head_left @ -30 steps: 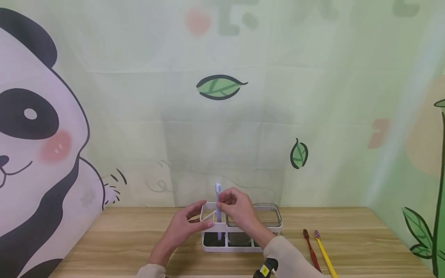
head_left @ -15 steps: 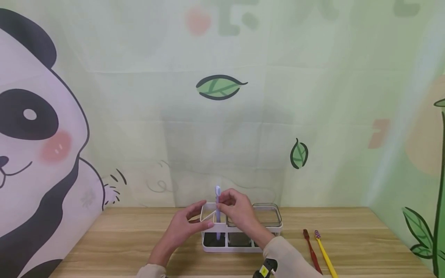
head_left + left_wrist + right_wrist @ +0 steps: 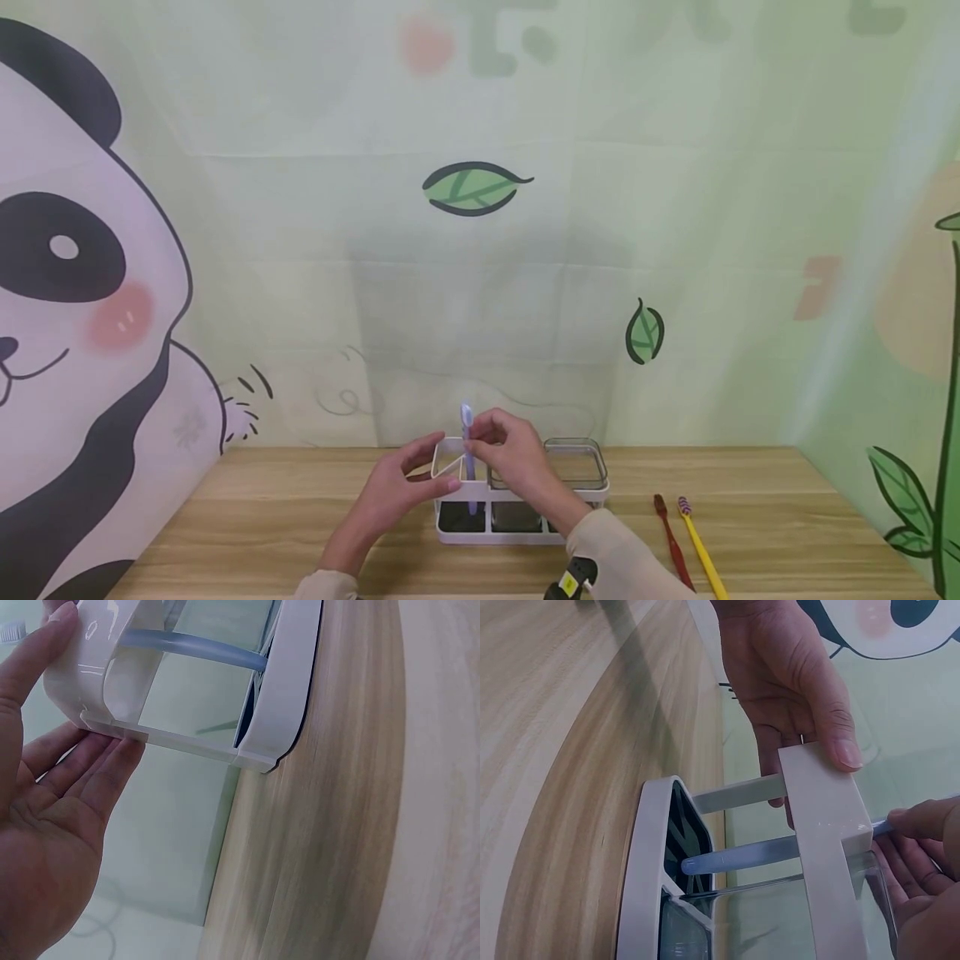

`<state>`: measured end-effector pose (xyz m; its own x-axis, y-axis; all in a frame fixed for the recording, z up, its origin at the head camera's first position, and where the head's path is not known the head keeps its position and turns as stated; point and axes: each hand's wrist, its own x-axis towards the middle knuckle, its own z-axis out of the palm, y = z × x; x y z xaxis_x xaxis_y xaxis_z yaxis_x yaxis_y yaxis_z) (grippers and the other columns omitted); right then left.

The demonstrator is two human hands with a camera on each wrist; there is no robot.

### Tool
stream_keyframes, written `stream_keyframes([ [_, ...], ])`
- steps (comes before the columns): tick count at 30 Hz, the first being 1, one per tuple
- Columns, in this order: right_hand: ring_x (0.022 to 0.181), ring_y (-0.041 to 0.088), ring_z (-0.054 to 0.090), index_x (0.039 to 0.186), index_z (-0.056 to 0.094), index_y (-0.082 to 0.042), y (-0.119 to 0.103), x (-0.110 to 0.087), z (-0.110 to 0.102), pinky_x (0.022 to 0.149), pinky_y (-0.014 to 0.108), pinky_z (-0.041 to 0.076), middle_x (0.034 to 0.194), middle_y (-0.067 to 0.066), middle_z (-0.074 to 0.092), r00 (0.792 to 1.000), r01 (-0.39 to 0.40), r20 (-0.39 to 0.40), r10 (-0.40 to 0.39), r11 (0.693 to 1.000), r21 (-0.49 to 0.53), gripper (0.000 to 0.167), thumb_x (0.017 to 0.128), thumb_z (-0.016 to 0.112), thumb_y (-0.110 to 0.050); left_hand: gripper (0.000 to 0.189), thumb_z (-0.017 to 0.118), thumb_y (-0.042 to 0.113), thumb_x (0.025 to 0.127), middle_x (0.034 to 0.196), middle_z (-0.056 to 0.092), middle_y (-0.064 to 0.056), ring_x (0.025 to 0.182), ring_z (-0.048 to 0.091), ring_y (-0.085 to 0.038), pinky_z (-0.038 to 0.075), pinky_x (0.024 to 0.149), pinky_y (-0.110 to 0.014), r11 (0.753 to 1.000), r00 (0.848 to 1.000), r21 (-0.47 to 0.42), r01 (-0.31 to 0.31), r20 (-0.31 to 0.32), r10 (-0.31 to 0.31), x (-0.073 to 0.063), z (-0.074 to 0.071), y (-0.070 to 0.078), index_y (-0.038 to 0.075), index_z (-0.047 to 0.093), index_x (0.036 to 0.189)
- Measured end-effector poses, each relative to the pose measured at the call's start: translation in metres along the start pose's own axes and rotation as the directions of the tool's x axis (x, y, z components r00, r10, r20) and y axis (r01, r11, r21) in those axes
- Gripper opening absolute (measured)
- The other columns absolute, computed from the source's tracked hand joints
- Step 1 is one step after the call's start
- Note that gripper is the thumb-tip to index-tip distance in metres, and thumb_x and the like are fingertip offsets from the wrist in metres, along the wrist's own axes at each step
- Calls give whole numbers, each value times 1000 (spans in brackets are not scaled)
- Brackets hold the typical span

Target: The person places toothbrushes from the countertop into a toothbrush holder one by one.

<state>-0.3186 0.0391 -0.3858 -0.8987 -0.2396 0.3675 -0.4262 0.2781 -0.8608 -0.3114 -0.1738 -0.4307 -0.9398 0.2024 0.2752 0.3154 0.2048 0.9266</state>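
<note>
A white toothbrush holder (image 3: 525, 539) with a dark base stands on the wooden table. My left hand (image 3: 397, 483) grips its upper left corner, thumb on the front of the top frame and fingers at the side. Between thumb and fingers, my right hand (image 3: 517, 450) pinches a light purple-blue toothbrush (image 3: 467, 417), bristle head up. The brush passes down through a slot of the top frame, just right of a slanted divider. In the right wrist view, the rounded lower end of the toothbrush (image 3: 742, 856) is right at the dark base, and the handle leans slightly.
Clear cups sit in the holder's other places; one cup's rim (image 3: 577, 442) shows at the right, another is partly behind my right hand. A red toothbrush (image 3: 672, 542) and a yellow toothbrush (image 3: 701, 546) lie on the table (image 3: 780, 517) at right. A printed panda cloth (image 3: 300, 250) hangs behind.
The toothbrush has sunk slightly in the slot and its head has tipped a little to the left. My right hand has shifted slightly down; my left hand keeps its place.
</note>
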Motion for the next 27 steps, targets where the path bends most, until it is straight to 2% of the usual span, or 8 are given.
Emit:
stream_keyframes([
  [14, 99, 22, 69, 108, 73, -7, 0, 3, 1, 90, 43, 62, 101, 2, 74, 999, -42, 12, 43, 999, -26, 10, 98, 77, -8, 74, 89, 20, 89, 143, 62, -25, 129, 62, -42, 56, 104, -45, 1000, 1000, 3, 2, -1, -2, 1, 0, -2, -2, 55, 151],
  [27, 99, 22, 69, 109, 73, -8, -1, 4, 1, 90, 42, 62, 101, 1, 73, 999, -36, 28, 37, 999, -36, 10, 99, 76, -10, 73, 89, 20, 89, 143, 63, -25, 129, 62, -43, 56, 105, -46, 1000, 1000, 5, 1, -2, -1, 0, 0, -1, -2, 56, 150],
])
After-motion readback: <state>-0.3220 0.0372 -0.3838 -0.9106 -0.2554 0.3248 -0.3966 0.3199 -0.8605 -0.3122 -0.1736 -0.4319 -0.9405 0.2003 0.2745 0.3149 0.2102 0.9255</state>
